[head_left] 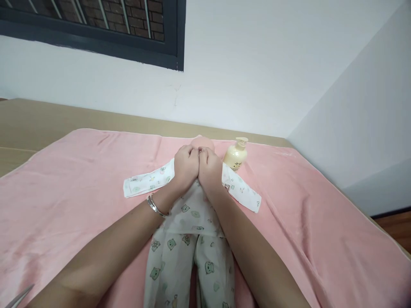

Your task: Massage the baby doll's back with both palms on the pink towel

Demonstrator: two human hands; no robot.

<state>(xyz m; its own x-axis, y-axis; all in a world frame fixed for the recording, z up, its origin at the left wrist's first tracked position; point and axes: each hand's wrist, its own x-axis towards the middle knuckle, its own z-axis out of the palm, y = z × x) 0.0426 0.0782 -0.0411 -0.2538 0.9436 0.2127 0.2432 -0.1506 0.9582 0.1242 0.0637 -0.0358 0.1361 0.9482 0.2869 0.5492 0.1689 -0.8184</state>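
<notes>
2 curled hands [187,164] [211,167] meet over a long-sleeved printed top [195,214] on creased pink cloth [83,184] — whether gripping, I can't tell.

A white top [195,209] printed with small green animals lies beneath the left hand [187,167] and right hand [210,170], its sleeves slanting outward on either side. Matching trousers [173,265] lie nearer the person than both hands. A doll's rounded pinkish head [203,142] (partly hidden) shows just past the knuckles.

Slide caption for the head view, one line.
Left hand and right hand together over a printed top, printed trousers below, on a pink blanket near a pump bottle.
</notes>
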